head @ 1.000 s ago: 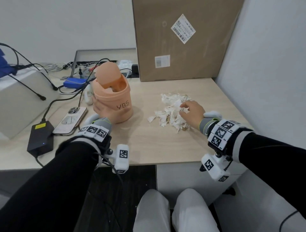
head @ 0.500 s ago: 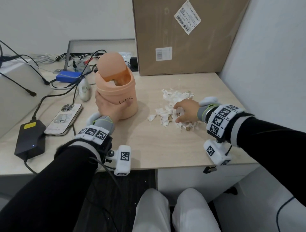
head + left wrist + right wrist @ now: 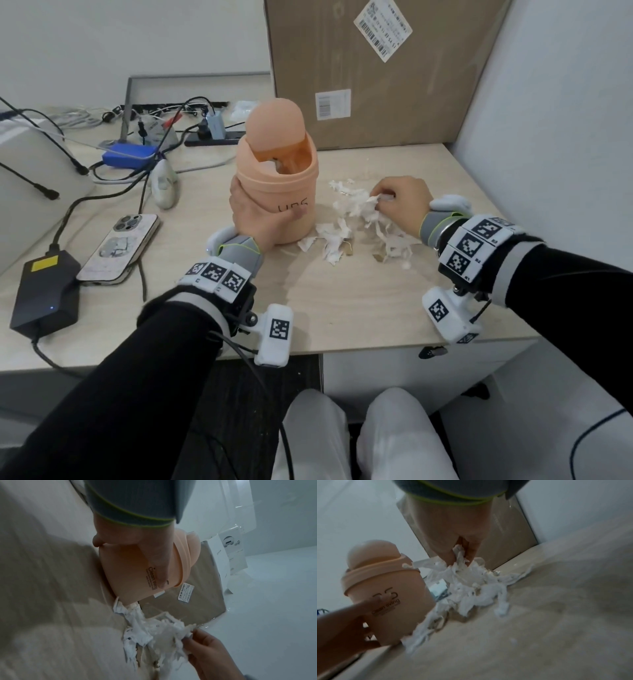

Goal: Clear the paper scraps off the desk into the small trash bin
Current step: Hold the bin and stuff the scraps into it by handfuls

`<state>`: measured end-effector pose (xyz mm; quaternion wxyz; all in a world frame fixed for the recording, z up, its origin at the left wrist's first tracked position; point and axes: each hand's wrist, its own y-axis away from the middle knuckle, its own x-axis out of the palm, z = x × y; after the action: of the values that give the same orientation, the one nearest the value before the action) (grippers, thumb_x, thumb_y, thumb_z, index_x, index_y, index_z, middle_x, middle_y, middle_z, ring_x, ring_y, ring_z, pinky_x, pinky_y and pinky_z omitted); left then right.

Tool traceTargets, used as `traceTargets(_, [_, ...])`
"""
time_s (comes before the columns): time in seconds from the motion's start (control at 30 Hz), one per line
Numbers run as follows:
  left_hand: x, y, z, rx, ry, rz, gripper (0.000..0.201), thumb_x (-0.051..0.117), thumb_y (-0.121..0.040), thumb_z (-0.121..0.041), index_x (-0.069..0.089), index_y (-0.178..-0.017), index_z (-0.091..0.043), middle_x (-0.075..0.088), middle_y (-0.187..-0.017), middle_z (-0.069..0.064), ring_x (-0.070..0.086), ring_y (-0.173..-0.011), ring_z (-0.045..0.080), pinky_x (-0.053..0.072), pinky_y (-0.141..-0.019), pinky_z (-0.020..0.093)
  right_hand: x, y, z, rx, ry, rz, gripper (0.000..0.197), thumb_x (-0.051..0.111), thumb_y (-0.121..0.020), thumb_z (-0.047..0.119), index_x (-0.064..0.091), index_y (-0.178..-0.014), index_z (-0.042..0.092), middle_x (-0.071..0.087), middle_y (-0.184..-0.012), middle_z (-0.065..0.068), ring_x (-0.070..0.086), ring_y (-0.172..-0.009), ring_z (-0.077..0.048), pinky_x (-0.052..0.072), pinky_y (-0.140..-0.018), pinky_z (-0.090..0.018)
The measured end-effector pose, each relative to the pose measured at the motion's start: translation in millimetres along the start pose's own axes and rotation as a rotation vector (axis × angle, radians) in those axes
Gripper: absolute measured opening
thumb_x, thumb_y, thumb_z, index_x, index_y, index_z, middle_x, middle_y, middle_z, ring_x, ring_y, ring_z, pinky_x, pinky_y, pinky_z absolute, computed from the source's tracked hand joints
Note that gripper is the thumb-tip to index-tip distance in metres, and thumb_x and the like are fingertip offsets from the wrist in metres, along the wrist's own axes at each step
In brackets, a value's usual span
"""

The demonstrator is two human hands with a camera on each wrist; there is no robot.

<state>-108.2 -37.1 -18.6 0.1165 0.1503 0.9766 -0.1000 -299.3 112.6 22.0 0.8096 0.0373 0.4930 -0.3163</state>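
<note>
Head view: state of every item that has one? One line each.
Peach plastic trash bin: upright on the desk, swing lid tipped open, paper inside.
White torn paper scraps: heaped on the desk right of the bin, some pinched up.
Left hand: grips the bin's side.
Right hand: fingers pinch a clump of scraps.
Phone in pale case: face down.
Black power brick: blue light on.
Brown cardboard box: upright, closed.

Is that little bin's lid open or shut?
Open: the bin's domed lid is swung back, showing the inside with some scraps.

White walls (plain), pale desk.
</note>
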Motion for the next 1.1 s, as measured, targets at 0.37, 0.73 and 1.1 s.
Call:
traceTargets(0.37, [14.0, 4.8, -31.5, -0.008, -0.038, 0.050, 0.139, 0.082, -0.028, -0.058, 0.022, -0.149, -0.023, 0.040, -0.142, 0.003, 0.044, -0.132, 0.028, 0.043, -0.108, 0.047, -37.9, -30.5, 71.8, -0.144, -0.424, -0.361, 0.023, 0.056, -0.074, 0.008, 0.076, -0.085, 0.012, 0.068, -0.070, 0.001, 0.058, -0.056, -0.003, 0.049, -0.059, -0.024])
traceTargets(0.73, [22.6, 19.9, -42.7, -0.006, -0.073, 0.085, 0.140, 0.078, -0.025, -0.060, 0.024, -0.148, -0.020, 0.042, -0.141, 0.005, 0.044, -0.132, 0.029, 0.044, -0.106, 0.050, -36.6, -20.6, 94.3, -0.205, -0.002, -0.032, 0.021, 0.056, -0.086, 0.014, 0.076, -0.088, 0.008, 0.074, -0.085, -0.009, 0.063, -0.083, -0.022, 0.038, -0.067, -0.024])
traceTargets(1.1, [26.0, 34.0, -49.0, 0.067, -0.173, 0.133, 0.141, 0.074, -0.025, -0.060, 0.024, -0.150, -0.019, 0.040, -0.145, 0.005, 0.043, -0.133, 0.030, 0.039, -0.109, 0.049, -49.8, -19.8, 104.2, -0.150, 0.226, 0.389, 0.039, 0.045, -0.092, 0.013, 0.046, -0.053, 0.013, 0.041, -0.055, 0.000, 0.037, -0.058, -0.021, 0.028, -0.046, -0.019])
